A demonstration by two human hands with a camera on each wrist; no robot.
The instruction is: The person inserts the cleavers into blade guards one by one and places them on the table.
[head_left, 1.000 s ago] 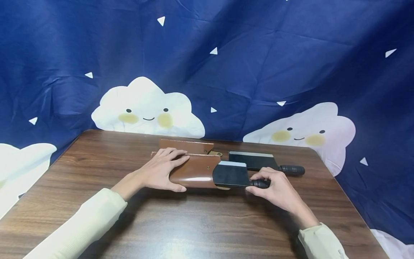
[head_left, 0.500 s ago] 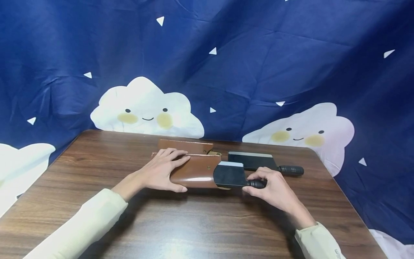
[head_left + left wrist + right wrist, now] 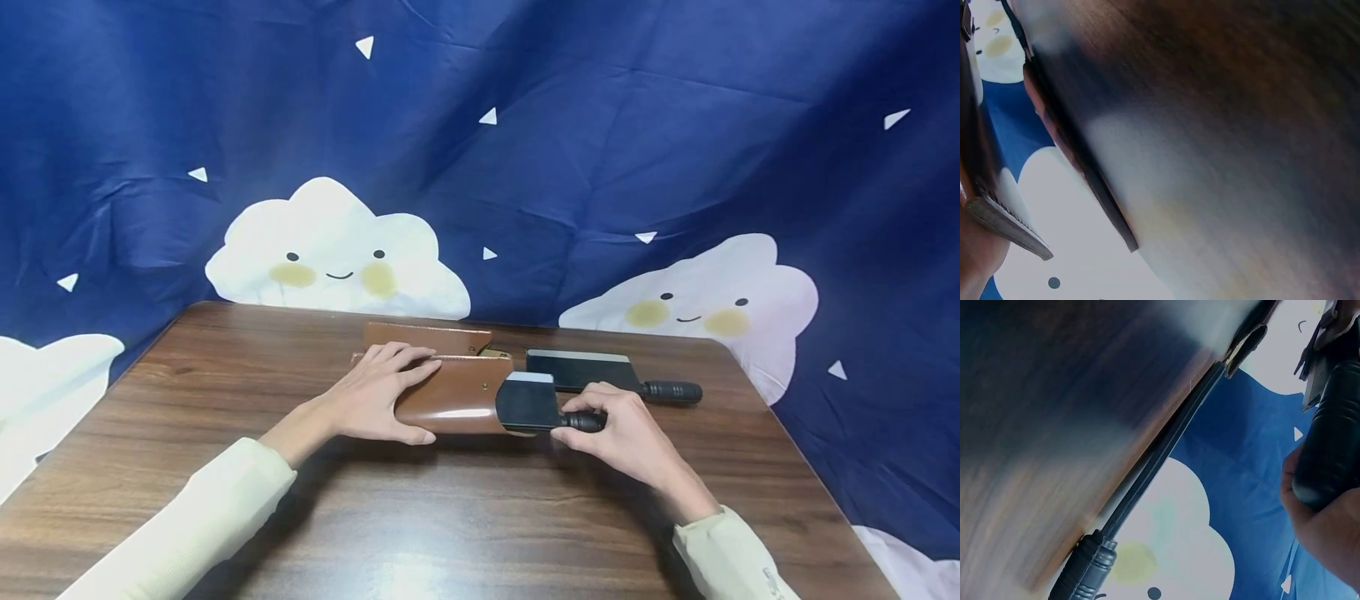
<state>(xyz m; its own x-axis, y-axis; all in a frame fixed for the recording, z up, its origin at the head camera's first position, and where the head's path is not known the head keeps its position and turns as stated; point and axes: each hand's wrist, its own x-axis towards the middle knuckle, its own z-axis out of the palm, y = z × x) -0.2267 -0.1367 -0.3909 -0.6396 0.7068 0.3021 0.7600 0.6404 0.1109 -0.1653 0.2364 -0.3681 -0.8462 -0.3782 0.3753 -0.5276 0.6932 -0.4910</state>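
A brown leather knife sheath (image 3: pixel 461 396) is gripped by my left hand (image 3: pixel 375 396), fingers spread over its upper face and thumb along its near edge. Out of the sheath's right-hand mouth sticks the black blade of a cleaver (image 3: pixel 527 405), its pale edge facing away from me; the rest of the blade is hidden inside. My right hand (image 3: pixel 618 425) pinches the cleaver's black ridged handle between thumb and fingers. In the right wrist view that handle (image 3: pixel 1332 437) runs through the curled hand. The left wrist view catches the sheath's closed end (image 3: pixel 1013 228) beside the palm.
Just behind lies a second brown sheath (image 3: pixel 427 337), partly covered by the front one. A second cleaver (image 3: pixel 581 372) rests on the wooden table (image 3: pixel 465 517) to its right, handle pointing right. A blue cloth (image 3: pixel 525 183) printed with clouds hangs behind the table's far edge.
My right hand has moved left with the cleaver, and less of its blade now shows outside the sheath. The left hand has stayed in place on the sheath.
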